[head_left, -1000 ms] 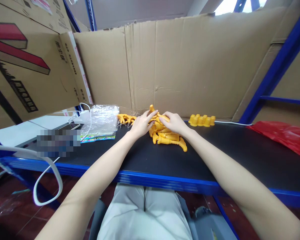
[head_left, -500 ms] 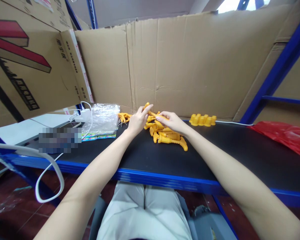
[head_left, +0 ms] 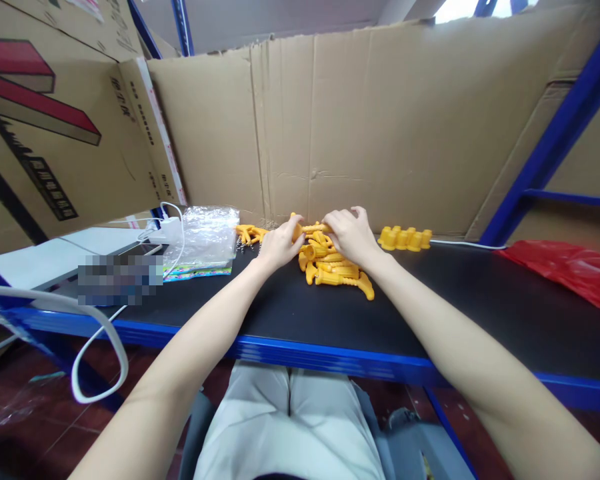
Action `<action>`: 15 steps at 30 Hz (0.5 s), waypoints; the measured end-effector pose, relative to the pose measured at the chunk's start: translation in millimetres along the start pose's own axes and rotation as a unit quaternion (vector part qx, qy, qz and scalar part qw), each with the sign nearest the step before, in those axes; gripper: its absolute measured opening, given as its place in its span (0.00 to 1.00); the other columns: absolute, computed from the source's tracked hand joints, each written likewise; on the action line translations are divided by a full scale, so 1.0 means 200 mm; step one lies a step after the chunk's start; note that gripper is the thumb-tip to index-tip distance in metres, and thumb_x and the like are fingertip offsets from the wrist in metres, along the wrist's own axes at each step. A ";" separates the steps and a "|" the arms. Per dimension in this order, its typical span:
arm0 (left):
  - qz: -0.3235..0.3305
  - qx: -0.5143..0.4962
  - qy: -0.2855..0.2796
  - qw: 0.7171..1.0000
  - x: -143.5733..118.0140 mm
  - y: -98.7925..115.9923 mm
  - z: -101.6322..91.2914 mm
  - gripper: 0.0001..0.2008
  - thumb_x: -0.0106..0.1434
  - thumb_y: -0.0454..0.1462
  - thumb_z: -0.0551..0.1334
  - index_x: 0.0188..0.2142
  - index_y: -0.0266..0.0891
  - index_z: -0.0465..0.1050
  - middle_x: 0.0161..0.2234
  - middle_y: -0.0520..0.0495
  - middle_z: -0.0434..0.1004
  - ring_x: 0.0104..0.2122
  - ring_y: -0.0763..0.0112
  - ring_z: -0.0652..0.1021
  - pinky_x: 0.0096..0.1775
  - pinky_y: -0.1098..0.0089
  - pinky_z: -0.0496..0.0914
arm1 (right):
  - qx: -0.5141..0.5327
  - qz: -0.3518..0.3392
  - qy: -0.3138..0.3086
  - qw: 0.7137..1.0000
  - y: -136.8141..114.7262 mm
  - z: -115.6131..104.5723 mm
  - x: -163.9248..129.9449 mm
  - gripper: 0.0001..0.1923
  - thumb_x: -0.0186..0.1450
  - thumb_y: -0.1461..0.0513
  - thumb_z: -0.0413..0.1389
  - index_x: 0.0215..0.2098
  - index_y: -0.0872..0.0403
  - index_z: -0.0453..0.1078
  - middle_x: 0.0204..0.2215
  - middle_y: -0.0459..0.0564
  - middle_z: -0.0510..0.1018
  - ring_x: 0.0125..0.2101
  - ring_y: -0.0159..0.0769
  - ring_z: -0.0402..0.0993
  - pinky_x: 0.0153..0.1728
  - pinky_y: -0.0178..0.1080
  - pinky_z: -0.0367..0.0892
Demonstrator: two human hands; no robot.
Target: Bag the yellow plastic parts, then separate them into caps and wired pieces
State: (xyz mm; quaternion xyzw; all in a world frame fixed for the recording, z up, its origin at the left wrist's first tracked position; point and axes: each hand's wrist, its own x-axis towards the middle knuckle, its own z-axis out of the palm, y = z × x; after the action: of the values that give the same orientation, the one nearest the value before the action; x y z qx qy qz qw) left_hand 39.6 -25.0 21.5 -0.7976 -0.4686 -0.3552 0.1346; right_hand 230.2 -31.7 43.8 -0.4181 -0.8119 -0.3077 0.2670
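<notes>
Between my hands a long yellow plastic piece (head_left: 313,229) lies crosswise above a pile. My left hand (head_left: 280,243) is closed around its left end, where a thicker part pokes out by the thumb. My right hand (head_left: 353,237) grips the right end, with its fingertips hidden behind the hand. Just below them is the pile of yellow plastic pieces (head_left: 340,272), with ribbed shafts and curved ends. Left of my left hand are smaller yellow pieces (head_left: 250,234) with little metal chains.
A row of yellow cup-shaped pieces (head_left: 405,238) stands at the right, before a cardboard wall (head_left: 405,133). Clear plastic bags (head_left: 205,237), a white charger with cable (head_left: 170,230) and a phone are at left. A red plastic bag (head_left: 565,267) lies far right. The black tabletop (head_left: 290,313) has a blue edge.
My right hand has turned and moved slightly up, its fingers now over the piece's right end. My left hand has closed lower, and the piece, tilted before, now lies nearly level.
</notes>
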 end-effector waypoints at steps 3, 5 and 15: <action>-0.015 0.010 -0.008 1.000 0.00 0.00 -0.01 0.18 0.63 0.41 0.52 0.52 0.40 0.60 0.35 0.46 0.76 0.32 0.67 0.77 0.35 0.69 0.67 | -0.038 -0.010 0.015 0.999 -0.02 -0.02 0.01 0.14 0.63 0.69 0.41 0.40 0.55 0.65 0.37 0.54 0.74 0.40 0.42 0.64 0.51 0.49 0.42; -0.024 0.019 -0.015 0.999 0.00 0.01 -0.01 0.18 0.63 0.42 0.52 0.51 0.41 0.61 0.33 0.47 0.76 0.32 0.66 0.77 0.35 0.70 0.67 | -0.044 -0.011 0.014 0.999 -0.02 -0.01 0.01 0.15 0.64 0.69 0.40 0.41 0.56 0.65 0.36 0.54 0.73 0.40 0.42 0.64 0.51 0.49 0.42; -0.026 0.056 -0.037 0.997 -0.01 0.00 0.00 0.19 0.61 0.43 0.53 0.51 0.42 0.63 0.33 0.47 0.77 0.34 0.63 0.78 0.36 0.69 0.67 | 0.045 -0.032 -0.068 0.996 0.05 0.08 -0.02 0.16 0.68 0.60 0.41 0.46 0.58 0.65 0.37 0.55 0.75 0.39 0.41 0.67 0.45 0.44 0.50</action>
State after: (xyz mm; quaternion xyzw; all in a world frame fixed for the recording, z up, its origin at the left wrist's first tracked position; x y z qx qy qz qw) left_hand 38.5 -25.7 20.9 -0.7892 -0.5128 -0.3020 0.1519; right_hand 238.7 -17.9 32.8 -0.3989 -0.8543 -0.2501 0.2201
